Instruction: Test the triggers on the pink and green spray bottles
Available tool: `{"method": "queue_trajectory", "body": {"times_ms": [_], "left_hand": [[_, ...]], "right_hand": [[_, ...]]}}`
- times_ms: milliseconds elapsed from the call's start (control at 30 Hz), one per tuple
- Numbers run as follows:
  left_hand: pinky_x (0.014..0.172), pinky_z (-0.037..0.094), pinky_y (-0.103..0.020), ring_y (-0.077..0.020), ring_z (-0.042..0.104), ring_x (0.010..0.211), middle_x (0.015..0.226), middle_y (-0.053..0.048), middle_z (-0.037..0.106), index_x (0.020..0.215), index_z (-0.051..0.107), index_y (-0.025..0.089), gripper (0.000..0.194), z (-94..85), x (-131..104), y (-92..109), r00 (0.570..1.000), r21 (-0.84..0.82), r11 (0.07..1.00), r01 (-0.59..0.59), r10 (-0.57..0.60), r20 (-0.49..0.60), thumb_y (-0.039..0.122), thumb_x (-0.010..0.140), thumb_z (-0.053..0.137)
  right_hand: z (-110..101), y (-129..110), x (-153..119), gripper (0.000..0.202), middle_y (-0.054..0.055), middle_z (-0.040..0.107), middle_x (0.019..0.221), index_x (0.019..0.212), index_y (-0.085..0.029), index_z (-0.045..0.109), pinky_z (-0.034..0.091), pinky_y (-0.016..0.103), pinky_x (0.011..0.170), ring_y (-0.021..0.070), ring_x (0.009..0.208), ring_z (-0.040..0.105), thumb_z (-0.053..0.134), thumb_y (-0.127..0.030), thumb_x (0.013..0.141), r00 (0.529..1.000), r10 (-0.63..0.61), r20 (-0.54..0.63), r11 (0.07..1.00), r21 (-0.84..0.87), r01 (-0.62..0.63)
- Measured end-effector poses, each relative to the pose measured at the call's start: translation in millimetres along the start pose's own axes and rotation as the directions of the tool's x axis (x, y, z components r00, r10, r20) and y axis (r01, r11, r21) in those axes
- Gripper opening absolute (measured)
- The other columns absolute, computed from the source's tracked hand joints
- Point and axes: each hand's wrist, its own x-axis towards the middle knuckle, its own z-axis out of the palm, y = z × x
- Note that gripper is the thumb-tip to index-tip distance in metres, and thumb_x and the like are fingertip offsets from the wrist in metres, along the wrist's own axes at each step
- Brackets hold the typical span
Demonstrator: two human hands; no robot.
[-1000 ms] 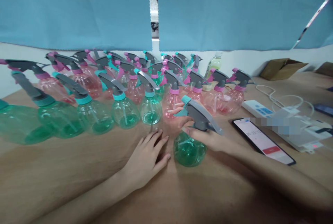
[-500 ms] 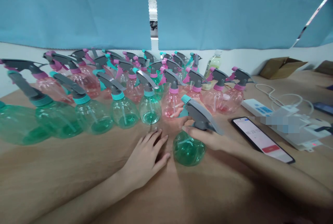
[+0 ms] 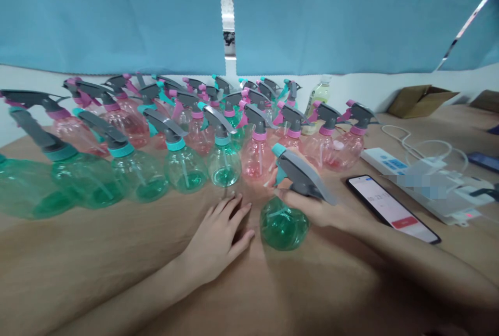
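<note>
My right hand [image 3: 300,203] is wrapped round the neck and trigger of a green spray bottle [image 3: 284,227] with a grey head and teal nozzle. The bottle is tilted slightly, its nozzle pointing away and to the left, with green-looking liquid low inside. Whether its base touches the table I cannot tell. My left hand [image 3: 219,237] lies flat on the wooden table [image 3: 156,268], fingers spread, just left of the bottle and holding nothing. Beyond it stands a front row of green spray bottles, the nearest one [image 3: 224,162] past my left fingertips.
Behind are several pink spray bottles [image 3: 257,156] and more green ones. A phone [image 3: 393,208] showing a running timer lies to the right, beside a white power strip [image 3: 405,180] with cables. Farther back are a drink bottle [image 3: 320,94] and a cardboard box [image 3: 421,101].
The fingers of my right hand have curled in closer around the trigger. The bottle and my left hand stay almost in place.
</note>
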Motion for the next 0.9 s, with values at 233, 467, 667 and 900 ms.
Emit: {"method": "queue_trajectory", "body": {"times_ms": [233, 467, 667, 900], "left_hand": [[0.098, 0.035, -0.046, -0.029, 0.037, 0.125, 0.138, -0.012, 0.043, 0.131, 0.045, 0.017, 0.046, -1.3, 0.7, 0.2, 1.0, -0.003, 1.0, -0.004, 0.004, -0.015, 0.041, 0.092, 0.044], [0.097, 0.035, -0.047, -0.0294, 0.037, 0.125, 0.138, -0.013, 0.043, 0.131, 0.045, 0.017, 0.046, -2.8, 0.4, 1.3, 1.0, -0.013, 1.0, -0.007, 0.007, -0.009, 0.041, 0.092, 0.043], [0.098, 0.034, -0.047, -0.0292, 0.036, 0.126, 0.138, -0.013, 0.042, 0.131, 0.045, 0.017, 0.046, -2.3, 0.6, 1.2, 1.0, -0.012, 1.0, -0.004, 0.004, -0.008, 0.041, 0.092, 0.044], [0.098, 0.034, -0.047, -0.0293, 0.036, 0.126, 0.139, -0.013, 0.041, 0.132, 0.045, 0.016, 0.046, -1.6, 0.2, 0.4, 1.0, -0.016, 1.0, 0.003, -0.003, -0.004, 0.041, 0.092, 0.044]], "right_hand": [[-0.3, 0.8, 2.7, 0.026, -0.004, 0.054, 0.074, 0.087, -0.024, 0.043, 0.043, 0.025, 0.053, 0.0099, 0.055, 0.05, 0.047, -0.01, 0.065, 0.998, -0.008, 0.064, 0.995, 0.101, 0.002], [5.1, 6.7, 2.6, 0.027, -0.001, 0.06, 0.078, 0.094, -0.026, 0.055, 0.051, 0.03, 0.064, 0.0131, 0.06, 0.056, 0.047, -0.016, 0.07, 0.997, -0.044, 0.069, 0.993, 0.112, 0.036], [7.1, 10.4, 0.6, 0.035, 0.0, 0.062, 0.079, 0.107, -0.025, 0.055, 0.053, 0.031, 0.067, 0.0146, 0.067, 0.059, 0.051, -0.02, 0.073, 0.999, -0.025, 0.025, 0.997, 0.075, 0.023], [7.1, 7.0, 1.4, 0.034, 0.002, 0.062, 0.099, 0.103, -0.025, 0.052, 0.053, 0.031, 0.074, 0.012, 0.068, 0.061, 0.049, -0.014, 0.071, 0.998, -0.041, 0.044, 0.984, 0.177, 0.033]]}}
